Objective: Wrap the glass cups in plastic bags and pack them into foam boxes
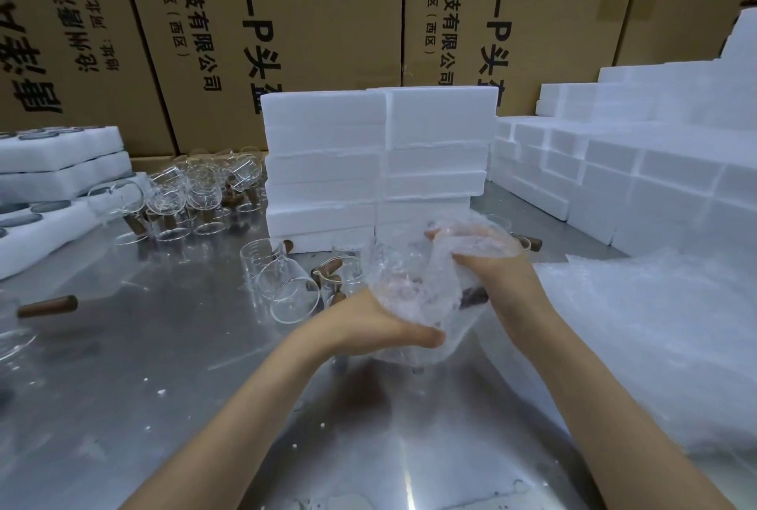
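Glass cup [471,296], brown handle showing, sits half-swaddled in the plastic bag [413,288] above the steel table [164,386]; my left hand [393,325] cups it beneath, my right hand [491,259] clutches the bag's top. Wrapping looks unfinished; loose cups [205,190] await, beside the closed foam boxes [327,165].

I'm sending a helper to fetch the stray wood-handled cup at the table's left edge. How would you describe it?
Start at the steel table and follow its left edge, nearer than the foam trays. The cup lies there alone, its brown wooden handle pointing right. Unlike the clustered cups by the foam stack, it has no neighbours.
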